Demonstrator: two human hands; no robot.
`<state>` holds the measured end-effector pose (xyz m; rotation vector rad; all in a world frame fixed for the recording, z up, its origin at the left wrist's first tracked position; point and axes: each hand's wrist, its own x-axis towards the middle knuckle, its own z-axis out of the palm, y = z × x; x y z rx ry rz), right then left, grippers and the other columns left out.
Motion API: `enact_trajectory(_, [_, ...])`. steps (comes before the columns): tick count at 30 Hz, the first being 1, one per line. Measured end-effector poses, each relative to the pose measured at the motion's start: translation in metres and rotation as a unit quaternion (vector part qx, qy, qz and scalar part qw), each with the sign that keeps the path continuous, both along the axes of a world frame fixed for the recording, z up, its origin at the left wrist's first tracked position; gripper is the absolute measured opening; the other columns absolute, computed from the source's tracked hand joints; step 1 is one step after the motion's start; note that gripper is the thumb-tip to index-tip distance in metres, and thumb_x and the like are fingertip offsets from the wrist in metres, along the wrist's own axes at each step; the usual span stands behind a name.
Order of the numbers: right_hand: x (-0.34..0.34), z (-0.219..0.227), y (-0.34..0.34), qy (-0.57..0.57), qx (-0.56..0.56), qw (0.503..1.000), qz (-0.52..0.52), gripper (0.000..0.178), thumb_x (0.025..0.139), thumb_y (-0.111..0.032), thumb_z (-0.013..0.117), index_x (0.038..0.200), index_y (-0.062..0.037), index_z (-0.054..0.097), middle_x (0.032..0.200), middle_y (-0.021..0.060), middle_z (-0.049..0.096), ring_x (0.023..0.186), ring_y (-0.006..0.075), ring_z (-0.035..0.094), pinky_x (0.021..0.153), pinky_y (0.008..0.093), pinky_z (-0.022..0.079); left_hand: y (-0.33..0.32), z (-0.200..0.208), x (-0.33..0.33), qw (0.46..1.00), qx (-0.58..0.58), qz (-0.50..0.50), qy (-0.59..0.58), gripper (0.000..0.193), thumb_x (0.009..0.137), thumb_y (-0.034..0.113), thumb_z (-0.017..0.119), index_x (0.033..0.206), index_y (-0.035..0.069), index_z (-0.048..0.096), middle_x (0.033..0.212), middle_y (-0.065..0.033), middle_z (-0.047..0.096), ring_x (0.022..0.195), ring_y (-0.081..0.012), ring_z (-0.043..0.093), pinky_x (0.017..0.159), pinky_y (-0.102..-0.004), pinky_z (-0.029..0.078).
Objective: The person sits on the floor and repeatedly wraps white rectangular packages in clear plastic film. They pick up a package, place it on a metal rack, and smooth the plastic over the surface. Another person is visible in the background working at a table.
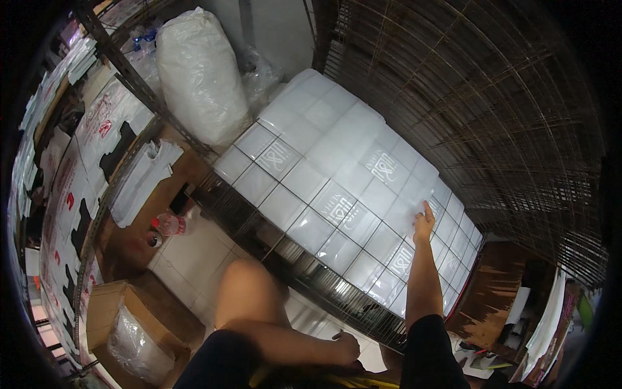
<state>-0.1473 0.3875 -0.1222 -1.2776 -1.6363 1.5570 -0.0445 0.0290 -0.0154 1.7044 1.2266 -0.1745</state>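
Observation:
My right hand (424,223) reaches over a wire mesh rack covered with translucent white plastic bags (350,152). One finger points forward and the others look bent; the fingertips are at the bags near the rack's right side. I see nothing held in this hand. The bags lie flat in overlapping rows and carry white printed emblems. Thin wires of the rack (278,243) cross the nearer rows in a square grid. My left hand (345,347) is closed in a loose fist low in the view, beside my bent knee, apart from the rack.
Stacked wire mesh panels (466,84) lean at the upper right. A bulging white sack (199,74) stands behind the rack. On the left are a metal shelf with white cartons (78,175), a red-capped bottle (170,224) and an open cardboard box (107,308). Torn brown board (489,292) is at right.

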Motion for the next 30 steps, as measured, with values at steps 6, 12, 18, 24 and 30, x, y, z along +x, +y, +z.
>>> enact_trajectory(6, [-0.009, -0.003, 0.005, 0.008, 0.015, 1.000, 0.018, 0.058, 0.077, 0.005, 0.045, 0.132, -0.0095, 0.047, 0.136, 0.0143, 0.042, 0.064, 0.0088, 0.049, 0.051, 0.0230, 0.040, 0.004, -0.004, -0.005, 0.997, 0.002, -0.069, -0.043, 0.041, 0.078, 0.026, 0.061, 0.105, -0.005, 0.063, 0.100, -0.0279, 0.062, 0.078, -0.0373, 0.066, 0.056, -0.0521, 0.053])
enact_trajectory(12, [-0.015, -0.002, 0.005, -0.001, 0.026, 0.999, 0.027, 0.056, 0.078, 0.004, 0.045, 0.133, -0.0089, 0.046, 0.139, 0.0160, 0.039, 0.070, 0.0104, 0.052, 0.053, 0.0233, 0.043, 0.001, -0.007, 0.000, 0.998, 0.034, -0.052, -0.029, 0.035, 0.078, 0.024, 0.060, 0.102, -0.002, 0.065, 0.099, -0.0244, 0.064, 0.077, -0.0360, 0.066, 0.051, -0.0525, 0.052])
enact_trajectory(18, [-0.014, -0.005, 0.010, -0.015, 0.047, 0.998, 0.024, 0.055, 0.079, 0.003, 0.045, 0.133, -0.0086, 0.046, 0.139, 0.0151, 0.040, 0.070, 0.0105, 0.053, 0.053, 0.0247, 0.044, 0.003, -0.003, -0.001, 0.998, 0.006, -0.054, -0.030, 0.034, 0.077, 0.025, 0.063, 0.102, 0.002, 0.066, 0.102, -0.0197, 0.064, 0.082, -0.0334, 0.066, 0.056, -0.0521, 0.053])
enact_trajectory(24, [-0.016, 0.003, 0.006, -0.037, 0.040, 0.998, 0.015, 0.055, 0.079, 0.003, 0.046, 0.132, -0.0090, 0.046, 0.129, 0.0168, 0.048, 0.063, 0.0117, 0.053, 0.051, 0.0253, 0.046, 0.004, -0.013, 0.005, 0.999, 0.001, -0.048, -0.023, 0.034, 0.075, 0.026, 0.067, 0.102, 0.006, 0.067, 0.102, -0.0144, 0.065, 0.086, -0.0321, 0.064, 0.059, -0.0524, 0.053])
enact_trajectory(30, [-0.023, 0.004, -0.005, -0.019, 0.054, 0.998, -0.013, 0.054, 0.079, 0.002, 0.048, 0.132, -0.0079, 0.046, 0.122, 0.0142, 0.052, 0.062, 0.0110, 0.053, 0.054, 0.0261, 0.047, 0.009, -0.043, 0.032, 0.999, -0.017, -0.047, -0.011, 0.034, 0.072, 0.028, 0.071, 0.101, 0.009, 0.068, 0.102, -0.0091, 0.066, 0.090, -0.0308, 0.063, 0.062, -0.0528, 0.053])
